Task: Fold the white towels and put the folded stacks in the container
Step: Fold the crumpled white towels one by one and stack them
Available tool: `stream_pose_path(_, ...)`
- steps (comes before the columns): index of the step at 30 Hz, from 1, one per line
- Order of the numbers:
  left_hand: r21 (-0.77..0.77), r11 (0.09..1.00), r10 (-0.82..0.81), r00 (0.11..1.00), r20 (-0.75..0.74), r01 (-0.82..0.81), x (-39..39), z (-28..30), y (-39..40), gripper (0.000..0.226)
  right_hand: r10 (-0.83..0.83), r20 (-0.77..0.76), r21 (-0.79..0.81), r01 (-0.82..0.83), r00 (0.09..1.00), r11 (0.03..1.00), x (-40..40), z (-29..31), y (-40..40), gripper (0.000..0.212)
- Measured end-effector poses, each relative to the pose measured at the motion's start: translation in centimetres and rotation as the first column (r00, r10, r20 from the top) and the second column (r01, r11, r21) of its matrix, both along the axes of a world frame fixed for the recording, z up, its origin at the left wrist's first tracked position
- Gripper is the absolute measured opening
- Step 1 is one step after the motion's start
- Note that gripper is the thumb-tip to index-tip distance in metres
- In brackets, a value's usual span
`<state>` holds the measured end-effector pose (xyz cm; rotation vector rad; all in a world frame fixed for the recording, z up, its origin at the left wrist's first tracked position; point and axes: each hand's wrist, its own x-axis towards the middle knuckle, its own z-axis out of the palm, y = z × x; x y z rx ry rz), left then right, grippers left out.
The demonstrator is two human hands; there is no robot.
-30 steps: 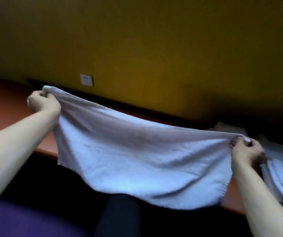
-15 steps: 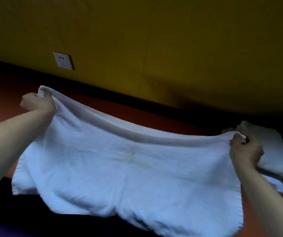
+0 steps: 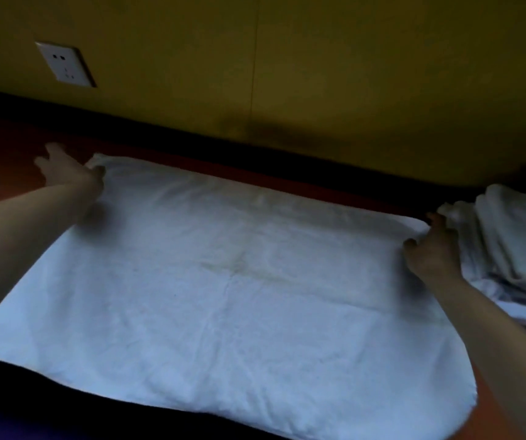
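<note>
Reddish table (image 3: 7,144) bearing towel (image 3: 223,281) laid flat; left hand (image 3: 64,169) spreading open, right hand (image 3: 430,252) pinching corner — smoothing wrinkles before folding advised.

Nothing I can read from here: no lettering on the wall socket (image 3: 64,65), none on the white towel (image 3: 223,296), no labels or numbers
</note>
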<state>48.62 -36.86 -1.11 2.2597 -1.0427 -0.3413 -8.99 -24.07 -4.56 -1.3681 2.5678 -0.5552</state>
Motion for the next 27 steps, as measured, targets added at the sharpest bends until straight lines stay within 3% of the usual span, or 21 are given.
stream_pose_path(4, 0.153, 0.948, -0.309, 0.917, 0.252, 0.278, -0.3, -2.6, 1.9, 0.048, 0.031, -0.043, -0.058, -0.034, 0.999, 0.998, -0.4, -0.1, -0.1, 0.059)
stream_pose_path(8, 0.166, 0.792, -0.602, 0.708, 0.369, 0.587, -7.0, -3.5, 6.9, 0.04, 0.045, -0.02, 0.055, -0.044, 0.999, 0.998, -1.3, 0.5, -0.8, 0.04)
stream_pose_path(12, 0.134, 0.509, -0.84, 0.456, 0.295, 0.85, -17.7, -3.0, 15.1, 0.039, 0.079, -0.129, 0.204, -0.051, 0.989, 0.978, -0.7, 1.1, -0.6, 0.045)
stream_pose_path(14, 0.09, 0.374, -0.894, 0.333, 0.301, 0.923, -22.6, -3.2, 19.0, 0.04, 0.077, -0.095, 0.218, -0.055, 0.992, 0.974, -0.8, 1.5, -0.3, 0.044)
stream_pose_path(18, 0.02, 0.109, -0.94, 0.096, 0.326, 0.994, -31.0, -2.9, 26.1, 0.032, 0.071, -0.14, 0.254, -0.033, 0.988, 0.967, -1.7, 1.7, 1.1, 0.04)
stream_pose_path(22, 0.121, -0.22, -0.922, -0.247, 0.297, 0.968, -35.9, -3.1, 33.2, 0.04, 0.154, -0.153, 0.221, -0.118, 0.976, 0.968, -1.1, 1.5, 3.4, 0.042)
stream_pose_path(24, 0.269, -0.241, -0.897, -0.32, 0.306, 0.933, -37.1, -3.8, 35.4, 0.05, 0.143, -0.139, 0.163, -0.12, 0.98, 0.979, -1.0, 1.4, 4.0, 0.039)
stream_pose_path(27, 0.251, -0.11, -0.907, -0.2, 0.371, 0.962, -38.0, -4.3, 35.8, 0.042, 0.119, -0.069, 0.101, -0.112, 0.99, 0.989, -1.7, 1.4, 4.0, 0.032)
